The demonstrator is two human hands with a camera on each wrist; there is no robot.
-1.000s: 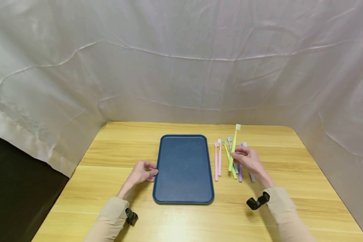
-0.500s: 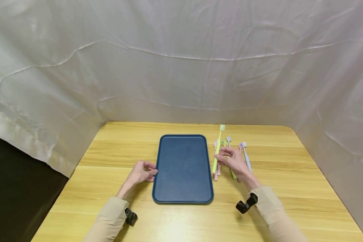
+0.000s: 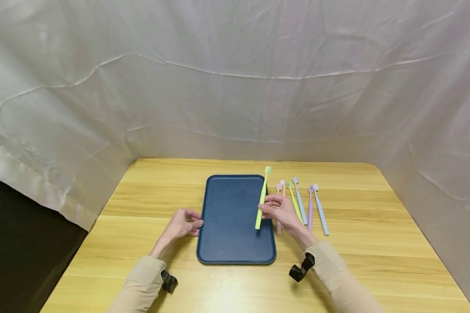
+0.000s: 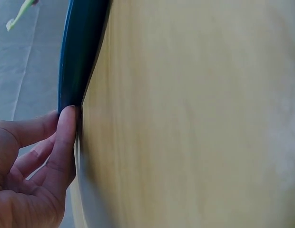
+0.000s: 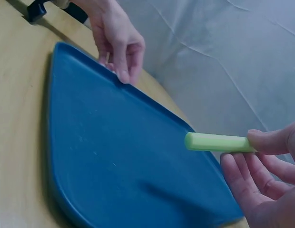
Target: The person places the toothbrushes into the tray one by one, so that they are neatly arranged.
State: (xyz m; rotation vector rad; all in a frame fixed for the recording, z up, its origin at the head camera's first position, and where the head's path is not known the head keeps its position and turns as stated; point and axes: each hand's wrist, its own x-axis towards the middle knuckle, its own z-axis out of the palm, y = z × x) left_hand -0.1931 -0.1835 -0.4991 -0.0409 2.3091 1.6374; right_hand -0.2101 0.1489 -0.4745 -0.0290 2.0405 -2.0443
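My right hand (image 3: 282, 211) pinches a yellow-green toothbrush (image 3: 261, 200) between thumb and fingers. The brush is raised above the right part of a dark blue tray (image 3: 231, 243), bristle head pointing away, and its shadow falls on the tray. In the right wrist view only the handle end (image 5: 216, 142) of this toothbrush shows. At the tray's left edge, my left hand (image 3: 181, 224) grips the rim, thumb on top; the left wrist view has the thumb and fingers (image 4: 64, 128) closed at that rim.
Right of the tray lie several toothbrushes: pink ones partly behind my right hand, a green one (image 3: 294, 202), a purple one (image 3: 310, 208) and blue ones, including the rightmost blue toothbrush (image 3: 321, 213). A grey curtain (image 3: 235, 108) hangs behind the wooden table (image 3: 376, 243).
My right hand has carried the yellow-green toothbrush leftward, from above the other toothbrushes to above the tray. The left hand stays at the tray's rim.
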